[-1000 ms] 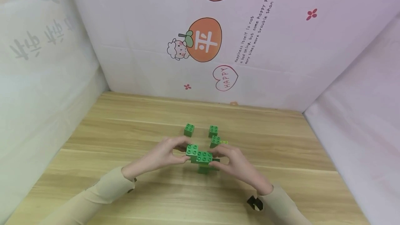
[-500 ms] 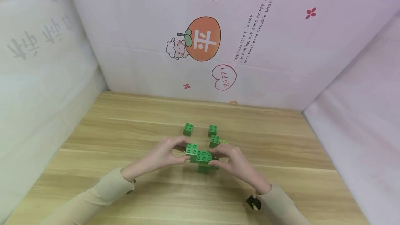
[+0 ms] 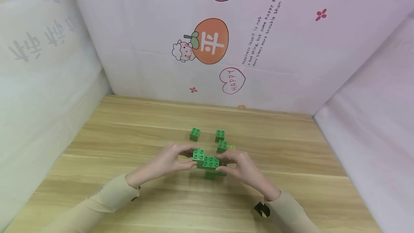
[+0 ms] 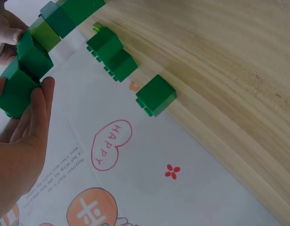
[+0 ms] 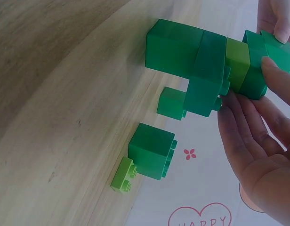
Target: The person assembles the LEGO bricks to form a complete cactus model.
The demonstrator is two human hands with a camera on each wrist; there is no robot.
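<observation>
A stack of green toy building blocks stands between both hands in the head view. At its upper left is a four-studded green block (image 3: 198, 154), pinched between thumb and fingers of my left hand (image 3: 171, 159). It overlaps one end of a wider six-studded block (image 3: 211, 162), which my right hand (image 3: 240, 168) grips from the other side. In the right wrist view, a lime block (image 5: 237, 63) sits below that one, then a darker green block (image 5: 208, 70) jutting sideways, then a green base block (image 5: 171, 47) on the table.
Beyond the hands, two separate green blocks (image 3: 195, 134) (image 3: 220, 135) rest on the wooden table (image 3: 142, 125). Closer to my right hand are another green block (image 3: 222, 146) and a small lime block (image 3: 231, 147). Printed white cloth (image 3: 145, 74) walls in the back and sides.
</observation>
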